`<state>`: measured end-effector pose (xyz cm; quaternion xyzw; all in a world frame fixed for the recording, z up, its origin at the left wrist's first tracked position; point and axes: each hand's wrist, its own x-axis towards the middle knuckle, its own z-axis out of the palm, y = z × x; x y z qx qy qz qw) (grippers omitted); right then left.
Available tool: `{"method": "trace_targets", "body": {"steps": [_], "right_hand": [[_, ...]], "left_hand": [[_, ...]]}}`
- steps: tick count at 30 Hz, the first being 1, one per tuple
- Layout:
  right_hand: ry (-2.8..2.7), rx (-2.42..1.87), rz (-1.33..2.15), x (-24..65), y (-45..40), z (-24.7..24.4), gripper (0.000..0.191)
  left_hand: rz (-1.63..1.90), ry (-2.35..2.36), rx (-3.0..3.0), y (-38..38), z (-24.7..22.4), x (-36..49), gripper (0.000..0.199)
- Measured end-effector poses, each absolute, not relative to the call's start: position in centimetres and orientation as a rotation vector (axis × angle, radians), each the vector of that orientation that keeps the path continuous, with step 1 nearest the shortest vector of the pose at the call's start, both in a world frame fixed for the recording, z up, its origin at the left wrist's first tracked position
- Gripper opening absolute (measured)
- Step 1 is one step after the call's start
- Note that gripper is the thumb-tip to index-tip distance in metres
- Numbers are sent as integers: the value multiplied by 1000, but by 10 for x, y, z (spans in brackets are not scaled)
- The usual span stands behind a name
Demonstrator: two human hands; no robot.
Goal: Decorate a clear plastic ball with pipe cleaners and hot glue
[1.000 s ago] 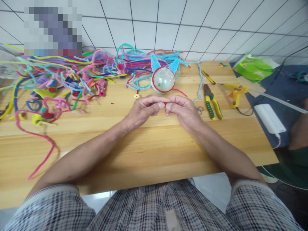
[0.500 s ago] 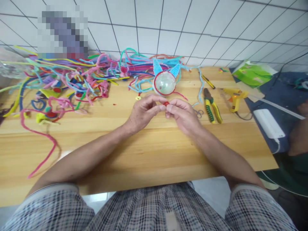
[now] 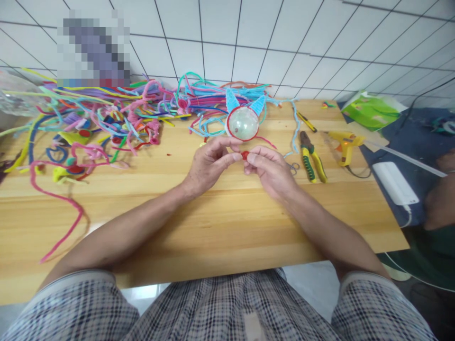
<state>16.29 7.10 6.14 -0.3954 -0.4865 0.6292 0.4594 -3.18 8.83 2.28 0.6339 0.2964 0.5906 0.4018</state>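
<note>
Between the fingertips of my right hand is a small red piece, rounded and perhaps a curled pipe cleaner, too small to make out fully. My left hand is just left of it, thumb tip at its edge and index finger lifted apart above. Right behind my hands stands a clear plastic ball with a red rim and two blue fuzzy ears. A yellow piece is partly hidden behind my left hand.
Heaped pipe cleaners run along the back and left of the wooden table. On the right lie scissors, pliers, a utility knife and a yellow glue gun. A white power strip and another person's arm are beyond.
My left index finger has lifted from the red piece, and more of the piece shows. My left hand has shifted slightly left, covering more of the yellow piece.
</note>
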Motion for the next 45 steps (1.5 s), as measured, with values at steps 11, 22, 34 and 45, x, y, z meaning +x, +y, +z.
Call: {"method": "trace_targets", "body": {"steps": [11, 22, 34, 45], "right_hand": [[-1297, -967, 1388, 161, 67, 53, 32], [-1308, -998, 1248, 160, 66, 49, 44], [-1412, -1014, 1035, 164, 61, 61, 25], [-1457, -1046, 948, 164, 59, 56, 25]], "left_hand": [[1482, 764, 1583, 79, 25, -28, 31], [1351, 724, 1341, 77, 31, -23, 44], [1186, 740, 1323, 76, 44, -28, 40], [1163, 789, 1342, 73, 48, -29, 38]]}}
